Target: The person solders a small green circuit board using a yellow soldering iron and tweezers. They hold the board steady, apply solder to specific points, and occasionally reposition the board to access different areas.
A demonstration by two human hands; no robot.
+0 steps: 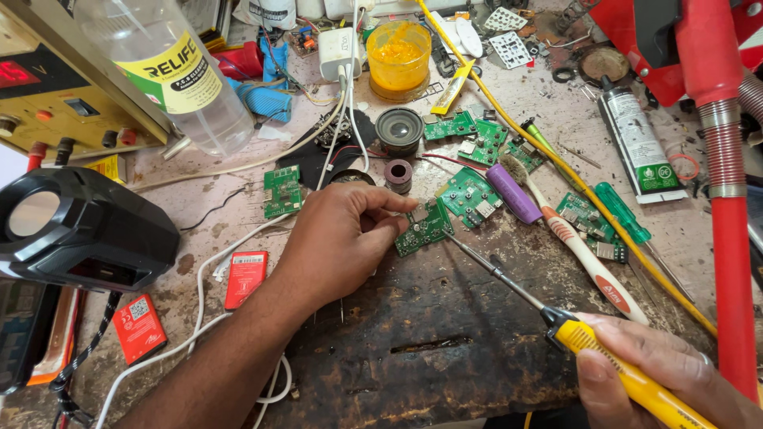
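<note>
My left hand (338, 238) pinches a small green circuit board (424, 228) flat against the worn dark work mat (445, 318), thumb and fingers at its left edge. My right hand (660, 373) grips the yellow handle of a soldering iron (556, 318) at the lower right. The iron's thin metal tip reaches up and left to the right edge of that board. Another green board (470, 195) lies just beyond it, with a purple cylindrical battery cell (513, 193) beside it.
More green boards (282, 191) lie scattered, with a small round speaker (398, 129), a yellow paste tub (398, 56), a toothbrush (580, 246), a green screwdriver (624, 213), a glue tube (640, 143), a clear bottle (179, 71), a black magnifier lamp (79, 230), red flat batteries (245, 278) and a red hose (727, 199) at right.
</note>
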